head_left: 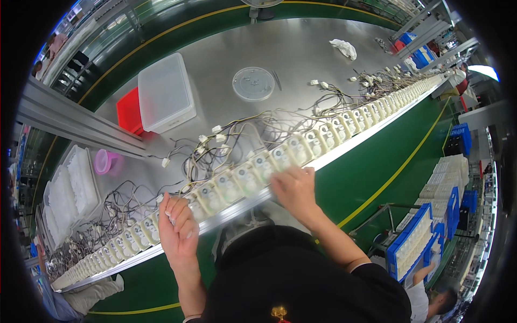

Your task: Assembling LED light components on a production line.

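A long row of white plastic housings (pixel 245 176) with round fittings runs slantwise along the table's near edge. Dark and pale wires with white connectors (pixel 217 130) trail from its far side. My left hand (pixel 179 226) is raised in front of the row with its fingers curled in. Something small and pale shows at its fingertips, too small to name. Over the near edge of the row, right of the middle, is my right hand (pixel 296 191), its fingers bent down at the housings. Motion smears those fingertips, so their grip is hidden.
On the metal table stand a lidded translucent bin (pixel 166 91), a red bin (pixel 129 110), a round clear lid (pixel 253 84), a pink cup (pixel 103 161) and a tray of white parts (pixel 72 185). A white cloth (pixel 343 48) lies far right. Blue crates (pixel 412 242) and co-workers flank the table.
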Demonstrator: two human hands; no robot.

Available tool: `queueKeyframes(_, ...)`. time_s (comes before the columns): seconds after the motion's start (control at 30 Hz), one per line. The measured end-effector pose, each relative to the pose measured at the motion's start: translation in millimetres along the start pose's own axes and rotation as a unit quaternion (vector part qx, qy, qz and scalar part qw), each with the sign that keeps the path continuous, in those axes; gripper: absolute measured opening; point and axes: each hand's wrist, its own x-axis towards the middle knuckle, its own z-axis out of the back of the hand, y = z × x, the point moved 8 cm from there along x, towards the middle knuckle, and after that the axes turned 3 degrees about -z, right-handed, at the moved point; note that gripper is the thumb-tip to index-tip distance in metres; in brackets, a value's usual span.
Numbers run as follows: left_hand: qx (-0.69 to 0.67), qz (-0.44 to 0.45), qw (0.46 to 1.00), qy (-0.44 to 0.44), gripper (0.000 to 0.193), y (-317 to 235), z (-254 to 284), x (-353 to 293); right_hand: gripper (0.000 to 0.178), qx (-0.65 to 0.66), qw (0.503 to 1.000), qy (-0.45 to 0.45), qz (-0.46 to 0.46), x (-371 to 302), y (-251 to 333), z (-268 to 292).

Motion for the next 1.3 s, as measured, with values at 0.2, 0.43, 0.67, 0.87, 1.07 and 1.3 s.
queueKeyframes(0.2, -0.001, -0.001, 1.0, 0.008, 0.035, -60.3, 2.1, -32.9, 0.004, -0.065, 0.992, -0.029, -0.107, -12.4, 4.5, -7.2)
queueKeyframes(0.43, 0.019, 0.021, 1.0, -0.003, 0.035, -119.4, -1.1, -66.4, 0.011, -0.121, 0.97, -0.1, -0.188, -26.5, 9.3, -15.3)
queueKeyframes(0.67, 0.026, 0.04, 0.999, -0.008, 0.035, -163.6, 1.1, -86.5, 0.013, -0.159, 0.957, -0.114, -0.213, -31.1, 18.7, -23.5)
queueKeyframes(0.87, 0.027, 0.046, 0.998, -0.015, 0.035, -186.1, 12.5, -98.4, 0.015, -0.176, 0.948, -0.129, -0.231, -35.5, 21.7, -30.5)
queueKeyframes(1.07, 0.02, 0.051, 0.998, -0.043, 0.035, -210.9, 21.0, -112.0, 0.016, -0.162, 0.935, -0.143, -0.283, -38.1, 13.5, -37.7)
queueKeyframes(1.3, 0.038, 0.046, 0.997, -0.047, 0.036, -245.3, 24.2, -130.8, 0.019, -0.231, 0.919, -0.153, -0.281, -38.1, 28.0, -36.7)
